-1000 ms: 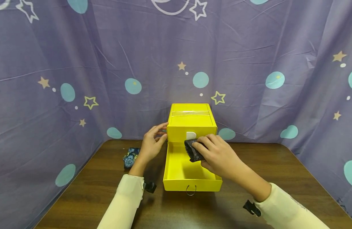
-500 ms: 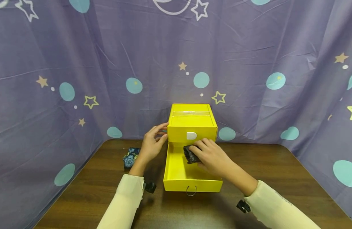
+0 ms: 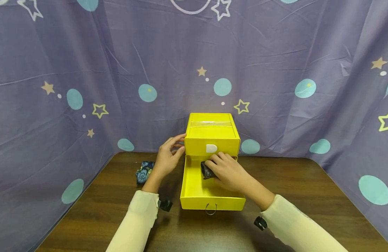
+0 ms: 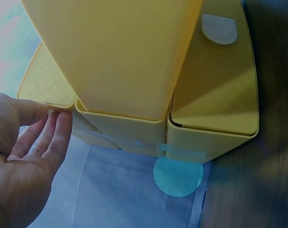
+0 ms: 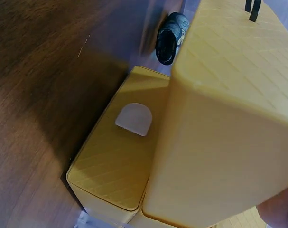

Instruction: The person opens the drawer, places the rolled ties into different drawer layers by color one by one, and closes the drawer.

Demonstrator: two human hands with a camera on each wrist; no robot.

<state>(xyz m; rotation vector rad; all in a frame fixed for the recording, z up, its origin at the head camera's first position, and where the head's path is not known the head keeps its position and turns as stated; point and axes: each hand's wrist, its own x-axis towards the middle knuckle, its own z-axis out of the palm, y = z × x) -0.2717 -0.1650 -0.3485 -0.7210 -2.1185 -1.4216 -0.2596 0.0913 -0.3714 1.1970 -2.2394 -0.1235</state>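
Note:
In the head view, my right hand point(image 3: 228, 173) holds a dark, small-patterned rolled cloth point(image 3: 207, 170) over the back of the pulled-out yellow drawer point(image 3: 194, 189). Whether the cloth touches the drawer floor is hidden. Only a bit of the hand point(image 5: 279, 209) shows in the right wrist view; the cloth does not. My left hand point(image 3: 168, 157) touches the left front edge of the yellow drawer box point(image 3: 213, 131). From the left wrist, the hand point(image 4: 32, 147) has thumb and fingertips against the top unit point(image 4: 46, 83), fingers fairly straight.
A blue floral bundle point(image 3: 145, 172) lies on the brown table point(image 3: 96, 199), left of the box. Beneath the pulled-out drawer is a lower drawer front point(image 5: 115, 156) with a white tab point(image 5: 135, 118). A patterned curtain point(image 3: 168, 63) hangs close behind.
My right hand has lowered and moved slightly left with the dark rolled cloth, deeper toward the back of the drawer. My left hand stays at the box edge.

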